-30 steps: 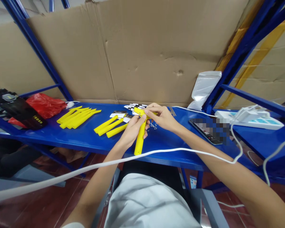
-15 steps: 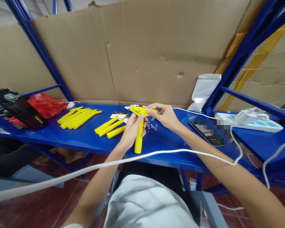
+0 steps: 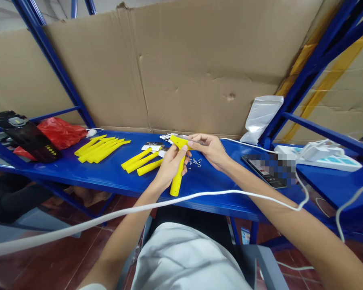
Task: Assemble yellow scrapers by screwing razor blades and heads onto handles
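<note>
My left hand [image 3: 170, 164] is closed round a yellow T-shaped handle [image 3: 177, 181], just below its crosspiece. Its tubular grip points down toward me, over the front of the blue table. My right hand [image 3: 211, 150] pinches the right end of the crosspiece, thumb on top; its fingers cover that end. Small pale pieces [image 3: 195, 162] lie scattered on the tabletop beneath the hands, too small to name. Left of my left hand lie several yellow tubes [image 3: 142, 162] with pointed ends. Behind the hands are black-and-white packets [image 3: 166, 137], partly hidden.
A second group of yellow tubes [image 3: 101, 150] lies farther left, near a red plastic bag [image 3: 60, 133] and a black bottle [image 3: 27, 137]. On the right are a phone [image 3: 261, 171] and a power strip [image 3: 326, 159]. A white cable [image 3: 199, 194] crosses in front of me.
The yellow handle has tilted slightly, its lower end shifting left. My right fingers now cover more of the crosspiece's right end. Both hands keep their hold.
</note>
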{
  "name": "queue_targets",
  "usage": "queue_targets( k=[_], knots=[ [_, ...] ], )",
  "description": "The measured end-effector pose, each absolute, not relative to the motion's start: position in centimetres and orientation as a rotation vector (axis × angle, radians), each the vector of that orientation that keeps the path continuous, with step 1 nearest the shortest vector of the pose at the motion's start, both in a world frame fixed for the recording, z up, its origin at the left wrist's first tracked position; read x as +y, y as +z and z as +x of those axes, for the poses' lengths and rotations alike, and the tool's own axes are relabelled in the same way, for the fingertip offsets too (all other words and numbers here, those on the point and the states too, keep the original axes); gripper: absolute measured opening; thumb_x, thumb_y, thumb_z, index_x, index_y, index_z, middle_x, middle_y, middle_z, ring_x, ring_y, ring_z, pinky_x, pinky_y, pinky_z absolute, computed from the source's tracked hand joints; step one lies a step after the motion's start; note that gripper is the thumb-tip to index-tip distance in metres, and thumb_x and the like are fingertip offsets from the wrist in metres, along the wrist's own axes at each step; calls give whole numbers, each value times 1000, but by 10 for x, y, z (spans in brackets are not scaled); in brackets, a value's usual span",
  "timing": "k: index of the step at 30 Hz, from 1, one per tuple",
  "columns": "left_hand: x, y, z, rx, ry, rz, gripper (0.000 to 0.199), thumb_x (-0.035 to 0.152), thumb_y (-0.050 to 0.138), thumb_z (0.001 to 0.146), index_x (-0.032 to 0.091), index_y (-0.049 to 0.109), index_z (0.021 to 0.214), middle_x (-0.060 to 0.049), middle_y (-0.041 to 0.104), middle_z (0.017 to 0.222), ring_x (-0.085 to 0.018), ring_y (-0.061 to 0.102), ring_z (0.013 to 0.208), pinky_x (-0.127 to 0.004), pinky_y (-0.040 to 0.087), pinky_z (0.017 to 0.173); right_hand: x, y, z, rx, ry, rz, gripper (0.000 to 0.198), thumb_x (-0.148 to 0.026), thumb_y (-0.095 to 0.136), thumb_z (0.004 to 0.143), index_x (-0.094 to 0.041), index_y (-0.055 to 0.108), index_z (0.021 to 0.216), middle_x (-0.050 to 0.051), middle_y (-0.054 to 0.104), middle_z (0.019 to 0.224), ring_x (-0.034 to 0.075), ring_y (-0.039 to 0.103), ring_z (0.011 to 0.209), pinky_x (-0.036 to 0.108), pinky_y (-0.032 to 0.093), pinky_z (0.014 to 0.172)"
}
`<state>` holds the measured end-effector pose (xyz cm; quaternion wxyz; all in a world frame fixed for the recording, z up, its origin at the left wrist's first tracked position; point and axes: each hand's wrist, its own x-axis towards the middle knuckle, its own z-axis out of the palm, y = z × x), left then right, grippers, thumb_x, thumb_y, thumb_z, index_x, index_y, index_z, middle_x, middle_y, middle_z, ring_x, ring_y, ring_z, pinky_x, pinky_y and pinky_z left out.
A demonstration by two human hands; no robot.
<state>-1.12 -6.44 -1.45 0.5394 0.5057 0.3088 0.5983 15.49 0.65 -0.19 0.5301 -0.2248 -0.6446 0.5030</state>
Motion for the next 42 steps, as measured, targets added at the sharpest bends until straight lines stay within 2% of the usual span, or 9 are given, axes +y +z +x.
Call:
queue_targets(
  k=[4,9,16,21,26,33,42],
  knots=[
    [-65,-14,-12,747,1437,1197,44,56,83,95,21,62,111,-2,64,93,-10,55,65,-17,43,41,4,0,155,-1571,1182,-502,33,-49,101,75,-22,81,80,7,83,114,24,75,112,47,55,113],
    [-65,-14,-11,737,1436,1196,42,54,81,96,21,61,113,-2,65,92,-10,55,64,-17,42,40,3,3,156,-1581,1133,-493,33,-56,95,82,-25,84,84,7,83,114,23,75,110,44,58,108],
    [-67,-13,-11,743,1453,1229,41,56,79,97,20,61,107,-2,66,91,-10,57,61,-19,45,40,2,3,156,-1588,1065,-494,25,-53,97,80,-31,89,88,5,83,113,22,74,106,45,61,103],
    [-66,-13,-11,730,1440,1234,42,57,79,96,19,62,105,-3,69,91,-10,57,59,-20,45,39,2,3,158,-1583,1074,-497,24,-51,96,82,-33,92,96,6,83,116,24,75,112,47,60,106],
    [-66,-15,-11,712,1430,1224,42,56,80,95,19,63,104,-4,71,92,-10,58,61,-19,45,40,3,2,158,-1581,1119,-478,20,-49,95,83,-32,92,94,6,83,116,24,74,113,45,59,106],
    [-69,-14,-11,674,1378,1254,40,55,78,96,19,62,101,-3,68,90,-11,58,60,-20,47,39,0,9,158,-1511,1270,-490,22,-48,100,73,-31,91,84,6,85,114,26,75,116,47,57,109],
    [-69,-15,-11,662,1356,1251,40,56,78,95,21,60,102,-2,68,88,-10,57,57,-20,44,38,0,12,159,-1485,1354,-528,24,-46,101,69,-30,90,84,7,85,117,27,75,112,44,61,97]
  ],
)
